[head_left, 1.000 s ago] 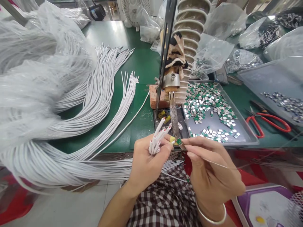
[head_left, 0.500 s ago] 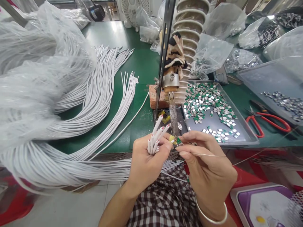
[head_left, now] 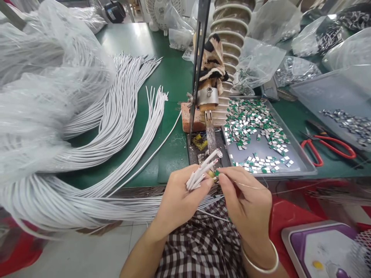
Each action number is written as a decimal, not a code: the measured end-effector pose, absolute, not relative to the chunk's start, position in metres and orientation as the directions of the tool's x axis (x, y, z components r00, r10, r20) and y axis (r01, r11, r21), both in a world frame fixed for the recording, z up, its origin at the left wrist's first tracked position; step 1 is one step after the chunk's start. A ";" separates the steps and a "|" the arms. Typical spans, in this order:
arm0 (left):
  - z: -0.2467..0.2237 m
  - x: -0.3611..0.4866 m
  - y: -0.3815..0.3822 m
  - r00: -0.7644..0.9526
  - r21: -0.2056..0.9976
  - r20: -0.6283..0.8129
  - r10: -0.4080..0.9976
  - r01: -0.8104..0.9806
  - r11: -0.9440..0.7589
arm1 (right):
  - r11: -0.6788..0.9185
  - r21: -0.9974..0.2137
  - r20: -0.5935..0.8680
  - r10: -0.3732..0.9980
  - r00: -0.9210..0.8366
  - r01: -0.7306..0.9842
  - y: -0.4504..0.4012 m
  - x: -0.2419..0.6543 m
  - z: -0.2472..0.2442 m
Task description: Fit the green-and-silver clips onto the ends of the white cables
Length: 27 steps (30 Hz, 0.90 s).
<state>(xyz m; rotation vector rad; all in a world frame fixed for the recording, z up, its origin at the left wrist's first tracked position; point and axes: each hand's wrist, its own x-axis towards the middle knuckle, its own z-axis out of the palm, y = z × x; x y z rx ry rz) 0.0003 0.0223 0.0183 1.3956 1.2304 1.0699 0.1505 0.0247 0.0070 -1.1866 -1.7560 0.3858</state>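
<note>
Fingertips are met over the desk edge, wire ends gripped on one side, a thin strand pinched on the other.

A small fan of white wire ends (head_left: 203,170) is clasped in the left hand (head_left: 178,199), fingers curled tight, tips angled up toward the soldering tip (head_left: 211,133). A fine wire strand (head_left: 249,185) is nipped narrowly between thumb and forefinger of the right hand (head_left: 247,202), wrist bent, a bangle (head_left: 261,266) worn on it. A tiny green chip (head_left: 217,173) is seen where both hands touch. Beyond, small green-and-silver chips are scattered in a flat grey tray (head_left: 301,164). Smooth white cables (head_left: 116,127) are swept across the green desk (head_left: 171,73); red-handled scissors (head_left: 330,146) are laid to the right.
</note>
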 end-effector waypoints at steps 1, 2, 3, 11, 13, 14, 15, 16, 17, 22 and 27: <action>0.018 0.000 0.023 0.104 0.993 0.004 0.995 0.118 -0.016 | 0.492 -0.673 0.543 0.836 -0.082 0.553 0.024 0.150 0.006; 0.019 0.000 0.024 0.094 0.997 0.001 0.996 0.078 -0.008 | 0.490 -0.670 0.552 0.831 -0.066 0.558 0.023 0.150 0.006; 0.020 0.000 0.025 0.078 0.999 0.007 0.997 0.043 -0.010 | 0.481 -0.675 0.558 0.829 -0.039 0.560 0.021 0.150 0.005; 0.030 0.002 0.030 0.008 0.997 0.058 0.998 -0.047 -0.058 | 0.583 -0.677 0.666 0.745 0.036 0.449 0.021 0.149 0.008; 0.031 0.002 0.030 0.009 0.996 0.063 0.998 -0.060 -0.063 | 0.574 -0.686 0.649 0.760 0.019 0.447 0.022 0.149 0.011; 0.031 0.002 0.030 0.007 0.996 0.063 0.998 -0.069 -0.062 | 0.571 -0.690 0.642 0.767 0.012 0.444 0.023 0.148 0.012; 0.031 0.003 0.029 0.002 0.995 0.062 0.998 -0.078 -0.062 | 0.569 -0.695 0.637 0.771 0.008 0.440 0.023 0.148 0.012; 0.031 0.003 0.029 -0.006 0.994 0.063 0.998 -0.089 -0.063 | 0.568 -0.698 0.634 0.773 0.007 0.437 0.023 0.147 0.013; 0.031 0.003 0.029 -0.011 0.993 0.066 0.998 -0.100 -0.067 | 0.567 -0.700 0.632 0.775 0.007 0.434 0.023 0.147 0.014; 0.028 0.000 0.027 0.024 0.989 0.057 0.998 -0.139 -0.053 | 0.577 -0.726 0.619 0.786 -0.012 0.375 0.019 0.149 0.015; 0.024 0.000 0.024 0.029 0.993 0.052 0.998 -0.110 -0.049 | 0.572 -0.771 0.592 0.806 -0.015 0.281 0.016 0.153 0.011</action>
